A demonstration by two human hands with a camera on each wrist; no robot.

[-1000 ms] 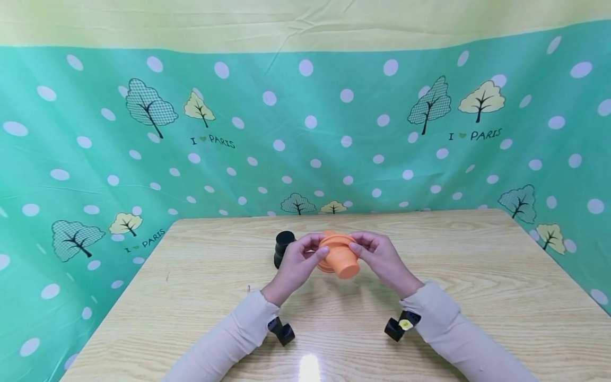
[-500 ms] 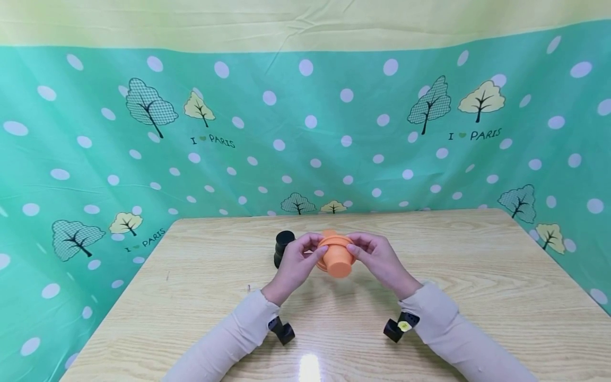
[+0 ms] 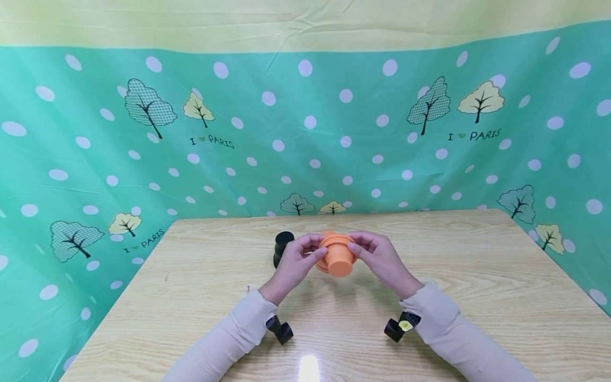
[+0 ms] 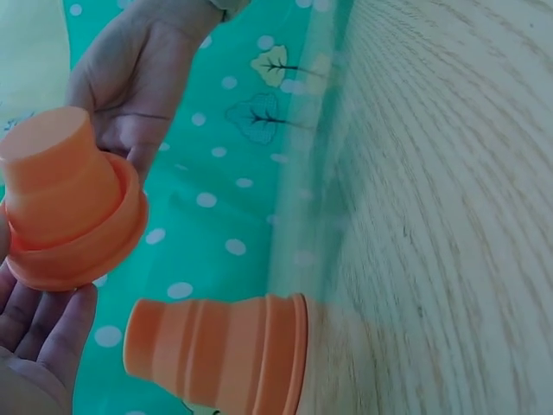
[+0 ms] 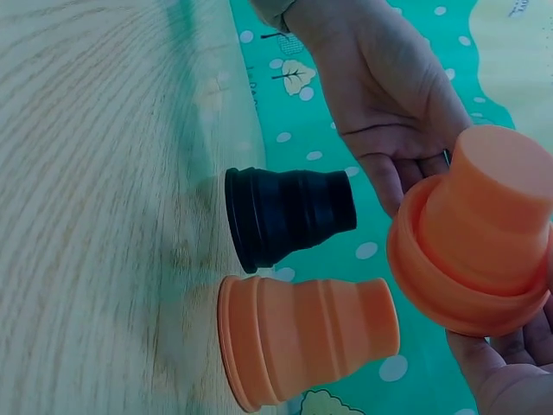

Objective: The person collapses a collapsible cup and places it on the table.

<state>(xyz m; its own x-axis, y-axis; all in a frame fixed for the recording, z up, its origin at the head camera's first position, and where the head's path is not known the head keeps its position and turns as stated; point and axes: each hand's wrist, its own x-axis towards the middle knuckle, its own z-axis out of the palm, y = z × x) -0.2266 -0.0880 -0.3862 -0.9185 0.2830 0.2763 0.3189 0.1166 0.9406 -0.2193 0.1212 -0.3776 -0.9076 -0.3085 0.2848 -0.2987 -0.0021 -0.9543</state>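
Both your left hand (image 3: 295, 263) and right hand (image 3: 383, 262) had fingers pinching a tilted orange cup (image 3: 340, 257); a black cup (image 5: 289, 216) and second orange cup (image 5: 304, 340) stood nearby.

Left hand (image 4: 47, 356) and right hand (image 4: 143, 73) hold 1 orange cup (image 4: 62, 201) near 1 standing ridged cup (image 4: 218, 350).

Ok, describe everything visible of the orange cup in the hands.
The orange cup looks matte and rubbery: a narrow, flat-ended body set within a wider ring, as if partly folded. It is tilted, flat end facing the head camera, and held above the table, pinched from opposite sides by the left hand and right hand. Its inside is hidden.
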